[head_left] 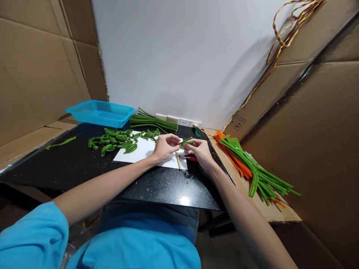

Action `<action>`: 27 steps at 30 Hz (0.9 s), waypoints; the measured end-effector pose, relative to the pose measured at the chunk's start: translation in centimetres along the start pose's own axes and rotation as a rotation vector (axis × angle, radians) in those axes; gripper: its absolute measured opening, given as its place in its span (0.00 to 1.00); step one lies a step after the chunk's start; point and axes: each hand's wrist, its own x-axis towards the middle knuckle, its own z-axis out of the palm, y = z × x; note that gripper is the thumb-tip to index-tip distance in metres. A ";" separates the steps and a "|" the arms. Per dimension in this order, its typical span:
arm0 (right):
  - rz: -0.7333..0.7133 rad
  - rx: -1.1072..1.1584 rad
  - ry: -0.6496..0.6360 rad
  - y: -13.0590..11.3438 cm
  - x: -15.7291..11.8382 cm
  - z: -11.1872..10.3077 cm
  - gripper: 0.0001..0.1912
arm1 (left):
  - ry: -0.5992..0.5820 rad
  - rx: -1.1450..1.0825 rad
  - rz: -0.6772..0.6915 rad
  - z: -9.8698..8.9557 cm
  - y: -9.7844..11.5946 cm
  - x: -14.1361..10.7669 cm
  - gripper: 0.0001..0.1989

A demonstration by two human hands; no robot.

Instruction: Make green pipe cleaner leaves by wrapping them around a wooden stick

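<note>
Between my two hands is a short piece of green fuzzy stem (186,142), held above a white sheet (144,150). My left hand (166,147) pinches its left side, with thumb and fingertips together. On its right side, the fingers of my right hand (198,149) are closed on the same piece. Under the hands lie a thin wooden stick (178,160) and a tool with red handles (192,158), partly covered by my right hand. Several bent green leaf shapes (122,138) are piled at the left of the sheet and along its back edge.
A blue basket (102,114) stands at the back left of the black table (112,183). Straight green stems (154,122) lie by the wall sockets (184,122). Bright green stems (260,172) and orange ones (238,162) rest on cardboard at right. One green strip (61,143) lies left.
</note>
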 end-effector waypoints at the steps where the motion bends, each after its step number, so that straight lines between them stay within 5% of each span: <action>1: -0.003 -0.012 0.002 -0.1 0.0 0.0 0.14 | -0.005 0.011 0.013 0.0 0.1 0.0 0.11; 11: -0.063 -0.002 -0.114 -0.5 -0.1 -0.5 0.21 | -0.005 -0.197 -0.206 0.2 -0.4 0.4 0.21; 18: -0.028 0.006 -0.132 0.3 0.3 -0.7 0.22 | -0.111 -0.024 -0.042 0.1 -0.5 0.3 0.19; 27: 0.002 0.031 -0.063 0.3 0.2 -0.3 0.21 | -0.116 -0.083 -0.157 0.2 0.0 0.1 0.19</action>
